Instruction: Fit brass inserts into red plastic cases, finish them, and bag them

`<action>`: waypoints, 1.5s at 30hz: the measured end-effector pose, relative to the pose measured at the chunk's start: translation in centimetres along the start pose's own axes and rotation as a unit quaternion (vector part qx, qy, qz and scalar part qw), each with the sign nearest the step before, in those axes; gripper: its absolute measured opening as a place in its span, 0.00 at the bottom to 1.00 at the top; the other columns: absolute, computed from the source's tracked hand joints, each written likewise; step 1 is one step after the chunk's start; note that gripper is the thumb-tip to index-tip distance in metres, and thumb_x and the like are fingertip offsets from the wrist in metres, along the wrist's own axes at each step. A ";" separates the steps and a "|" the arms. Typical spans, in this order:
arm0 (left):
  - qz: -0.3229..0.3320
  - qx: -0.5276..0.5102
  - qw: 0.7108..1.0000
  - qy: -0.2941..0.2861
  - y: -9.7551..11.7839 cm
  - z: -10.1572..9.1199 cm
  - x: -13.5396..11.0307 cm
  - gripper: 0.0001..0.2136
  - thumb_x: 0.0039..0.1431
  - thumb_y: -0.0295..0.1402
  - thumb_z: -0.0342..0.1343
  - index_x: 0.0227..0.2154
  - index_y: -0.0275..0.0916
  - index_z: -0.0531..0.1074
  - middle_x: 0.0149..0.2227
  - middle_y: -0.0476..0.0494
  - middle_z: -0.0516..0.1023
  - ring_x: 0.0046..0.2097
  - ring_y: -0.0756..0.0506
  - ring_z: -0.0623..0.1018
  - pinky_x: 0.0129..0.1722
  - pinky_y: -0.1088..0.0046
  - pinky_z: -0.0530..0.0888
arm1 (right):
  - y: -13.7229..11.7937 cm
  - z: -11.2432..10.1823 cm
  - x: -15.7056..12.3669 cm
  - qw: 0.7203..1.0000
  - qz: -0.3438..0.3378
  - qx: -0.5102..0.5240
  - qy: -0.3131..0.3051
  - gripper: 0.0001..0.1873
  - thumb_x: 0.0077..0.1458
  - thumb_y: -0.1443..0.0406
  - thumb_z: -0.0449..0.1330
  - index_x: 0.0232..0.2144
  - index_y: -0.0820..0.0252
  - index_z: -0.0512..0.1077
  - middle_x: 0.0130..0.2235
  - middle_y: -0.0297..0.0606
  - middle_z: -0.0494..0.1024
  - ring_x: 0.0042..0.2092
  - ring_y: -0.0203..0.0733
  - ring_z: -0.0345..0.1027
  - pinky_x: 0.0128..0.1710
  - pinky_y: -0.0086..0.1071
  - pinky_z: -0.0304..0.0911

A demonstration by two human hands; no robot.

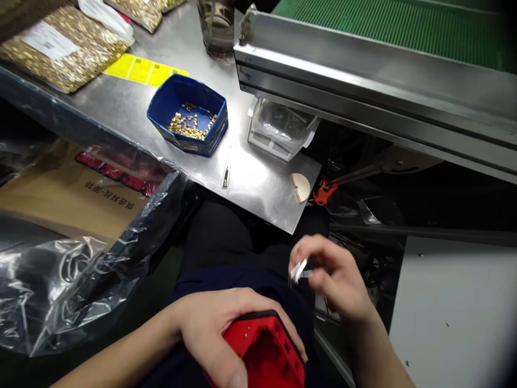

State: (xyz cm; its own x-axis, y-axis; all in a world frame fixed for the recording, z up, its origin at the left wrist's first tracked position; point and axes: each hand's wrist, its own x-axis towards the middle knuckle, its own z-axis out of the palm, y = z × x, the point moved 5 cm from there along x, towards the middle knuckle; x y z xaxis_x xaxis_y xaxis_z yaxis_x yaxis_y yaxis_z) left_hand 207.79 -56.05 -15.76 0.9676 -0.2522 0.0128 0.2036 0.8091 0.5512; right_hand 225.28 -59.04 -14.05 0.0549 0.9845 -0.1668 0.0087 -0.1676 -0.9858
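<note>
Over my lap, my left hand wraps round a red plastic housing with a dark rim and a hollow inside. Its lower part runs out of the picture. To the right of it, my right hand pinches a small shiny silvery-white piece between thumb and fingers; blur hides its exact kind. The two hands are apart. On the metal table ahead stands a blue bin with many small brass-coloured parts in it. A slim metal tool like a tweezer or blade lies near the bin.
A conveyor with a green belt and metal side rail crosses the upper right. Beneath its edge sits a white tray with a plastic bag. Bags of brass parts and a glass are behind. A plastic-lined crate stands left.
</note>
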 end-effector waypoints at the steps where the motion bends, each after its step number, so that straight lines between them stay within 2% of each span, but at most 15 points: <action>1: 0.017 -0.042 0.999 0.030 -0.4 -0.5 -0.5 0.42 0.45 0.51 0.73 0.61 0.35 0.71 0.61 0.26 0.73 0.59 0.27 0.76 0.57 0.54 0.74 | 1.7 -0.9 1.4 0.998 0.004 -0.041 0.050 0.12 0.63 0.53 0.63 0.42 0.53 0.75 0.39 0.36 0.76 0.39 0.40 0.71 0.39 0.32 0.67; 3: 0.065 -0.112 0.986 0.101 -1.2 -1.8 -1.7 0.40 0.53 0.54 0.68 0.64 0.37 0.67 0.65 0.24 0.69 0.60 0.28 0.75 0.59 0.53 0.72 | 5.1 -2.1 4.8 0.978 0.008 -0.170 0.118 0.11 0.63 0.55 0.63 0.41 0.54 0.77 0.41 0.37 0.76 0.43 0.42 0.71 0.42 0.33 0.66; 7: 0.146 -0.228 0.943 0.196 -2.4 -4.0 -3.8 0.35 0.65 0.56 0.55 0.67 0.39 0.62 0.65 0.21 0.67 0.58 0.28 0.77 0.60 0.51 0.68 | 10.2 -2.0 11.8 0.961 -0.001 -0.234 0.145 0.13 0.61 0.55 0.63 0.42 0.57 0.78 0.41 0.40 0.76 0.42 0.44 0.71 0.43 0.36 0.67; 10: 0.180 -0.283 0.914 0.228 -2.3 -4.9 -4.7 0.34 0.68 0.55 0.50 0.68 0.38 0.60 0.65 0.21 0.67 0.63 0.27 0.73 0.65 0.47 0.60 | 11.4 -1.3 15.2 0.951 -0.012 -0.269 0.153 0.14 0.60 0.55 0.63 0.42 0.57 0.79 0.41 0.40 0.77 0.46 0.47 0.70 0.51 0.40 0.65; 13: 0.203 -0.302 0.893 0.264 -2.1 -5.6 -5.1 0.31 0.70 0.50 0.49 0.69 0.37 0.59 0.65 0.20 0.67 0.63 0.26 0.72 0.67 0.45 0.56 | 11.3 -1.2 16.6 0.939 -0.011 -0.305 0.159 0.16 0.57 0.55 0.66 0.44 0.55 0.80 0.46 0.43 0.75 0.52 0.52 0.66 0.57 0.45 0.61; 17: 0.219 -0.313 0.874 0.300 -2.1 -6.2 -5.2 0.30 0.71 0.48 0.49 0.69 0.36 0.58 0.64 0.20 0.69 0.62 0.25 0.73 0.66 0.44 0.58 | 9.2 -2.1 14.4 0.927 -0.011 -0.322 0.194 0.19 0.59 0.55 0.64 0.50 0.56 0.77 0.52 0.46 0.72 0.55 0.52 0.66 0.57 0.46 0.62; 20: 0.231 -0.313 0.862 0.324 -2.1 -6.7 -5.3 0.30 0.71 0.47 0.50 0.68 0.35 0.59 0.62 0.21 0.71 0.62 0.25 0.73 0.66 0.46 0.59 | 6.1 -1.5 10.2 0.946 -0.031 -0.271 0.174 0.14 0.68 0.56 0.56 0.43 0.57 0.77 0.45 0.42 0.76 0.48 0.46 0.70 0.48 0.39 0.66; 22: 0.238 -0.311 0.859 0.331 -1.9 -7.0 -5.4 0.28 0.71 0.45 0.50 0.67 0.34 0.61 0.61 0.23 0.73 0.61 0.27 0.74 0.66 0.47 0.60 | 4.0 0.2 7.1 0.969 -0.042 -0.224 0.100 0.13 0.69 0.57 0.56 0.40 0.56 0.77 0.42 0.39 0.77 0.46 0.43 0.71 0.48 0.37 0.66; 24: 0.243 -0.315 0.855 0.332 -1.8 -7.2 -5.3 0.25 0.72 0.41 0.50 0.66 0.34 0.63 0.60 0.26 0.75 0.60 0.31 0.76 0.64 0.51 0.64 | 2.2 2.5 4.3 0.977 -0.059 -0.205 0.027 0.12 0.69 0.56 0.57 0.43 0.55 0.77 0.45 0.40 0.77 0.48 0.43 0.71 0.50 0.38 0.66; 26: 0.241 -0.323 0.853 0.331 -1.7 -7.3 -5.0 0.23 0.73 0.39 0.48 0.66 0.34 0.63 0.60 0.28 0.75 0.60 0.34 0.77 0.62 0.55 0.68 | 1.0 4.8 2.2 0.965 -0.096 -0.243 -0.019 0.16 0.66 0.53 0.61 0.49 0.54 0.76 0.50 0.41 0.77 0.53 0.46 0.69 0.53 0.40 0.64; 29: 0.225 -0.316 0.860 0.331 -1.4 -7.3 -4.4 0.25 0.72 0.40 0.50 0.67 0.35 0.62 0.61 0.27 0.74 0.61 0.34 0.75 0.62 0.55 0.68 | 0.6 7.3 0.4 0.918 -0.169 -0.357 -0.047 0.22 0.62 0.51 0.65 0.52 0.54 0.74 0.54 0.40 0.78 0.58 0.50 0.66 0.58 0.44 0.58; 33: 0.220 -0.304 0.872 0.316 -1.1 -6.8 -3.5 0.26 0.69 0.41 0.52 0.65 0.35 0.64 0.61 0.24 0.73 0.60 0.32 0.76 0.63 0.54 0.66 | 1.2 8.8 -0.3 0.877 -0.227 -0.422 -0.039 0.13 0.65 0.56 0.63 0.50 0.53 0.75 0.52 0.35 0.81 0.58 0.45 0.68 0.56 0.41 0.57; 36: 0.225 -0.317 0.877 0.282 -1.2 -6.2 -3.0 0.26 0.68 0.44 0.52 0.64 0.36 0.66 0.60 0.25 0.75 0.61 0.33 0.75 0.64 0.55 0.64 | 1.0 9.1 -0.8 0.871 -0.261 -0.416 -0.017 0.12 0.65 0.59 0.63 0.49 0.54 0.76 0.51 0.34 0.82 0.58 0.43 0.69 0.57 0.40 0.57; 40: 0.232 -0.341 0.885 0.217 -1.4 -5.2 -2.2 0.27 0.66 0.47 0.53 0.63 0.39 0.68 0.60 0.25 0.75 0.61 0.33 0.75 0.64 0.55 0.64 | -0.4 9.0 -1.8 0.867 -0.305 -0.393 0.025 0.16 0.64 0.56 0.63 0.51 0.54 0.77 0.52 0.34 0.82 0.59 0.44 0.70 0.62 0.39 0.57; 45: 0.234 -0.341 0.886 0.212 -1.4 -4.7 -1.7 0.26 0.66 0.47 0.52 0.62 0.40 0.70 0.60 0.25 0.75 0.62 0.32 0.75 0.64 0.55 0.62 | -1.7 8.0 -2.6 0.868 -0.318 -0.375 0.074 0.15 0.65 0.56 0.63 0.49 0.56 0.78 0.49 0.37 0.83 0.56 0.44 0.71 0.62 0.38 0.61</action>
State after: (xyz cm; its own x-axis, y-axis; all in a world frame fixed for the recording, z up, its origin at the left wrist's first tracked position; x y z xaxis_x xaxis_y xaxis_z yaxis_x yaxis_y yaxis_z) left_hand 206.56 -54.24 -20.51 0.9100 0.2995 -0.2867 -0.3305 0.9415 -0.0655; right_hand 217.15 -60.88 -12.13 -0.0718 0.8824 0.4650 0.7282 0.3649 -0.5801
